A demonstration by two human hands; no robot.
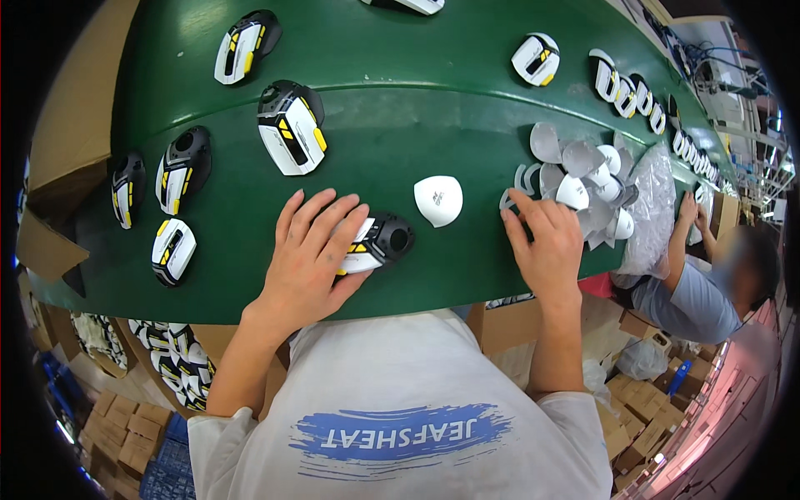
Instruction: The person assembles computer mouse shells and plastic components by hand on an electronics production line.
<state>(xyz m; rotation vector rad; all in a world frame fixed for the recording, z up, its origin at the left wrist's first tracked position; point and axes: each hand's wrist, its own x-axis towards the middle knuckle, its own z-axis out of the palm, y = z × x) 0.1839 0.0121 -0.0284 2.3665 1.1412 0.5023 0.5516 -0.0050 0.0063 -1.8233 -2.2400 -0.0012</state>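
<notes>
Beneath the left hand [315,250] lies a shell [392,237] in white, black and yellow, its dark end baring a round opening on the side toward the right hand [550,246]. The left fingers curve over the shell, the thumb closing round its near side. The right fingers are bent with their tips at thin curved strips [531,177]; whether they pinch one, I cannot tell.

The held shell seems unfinished, its dark end uncovered. Beyond the left hand, a larger shell [292,133] is likewise dark-ended, so probably also left to do. A shell [173,252] left of that hand looks white at both ends, perhaps already covered.

Between the hands sits a loose cap [438,201], smooth, white and shield-shaped. Past the right hand, piled caps [575,157] show dished, greyish hollows beside a crinkled clear plastic bag [654,204]. The green worktop [400,142] has a soft sheen.
</notes>
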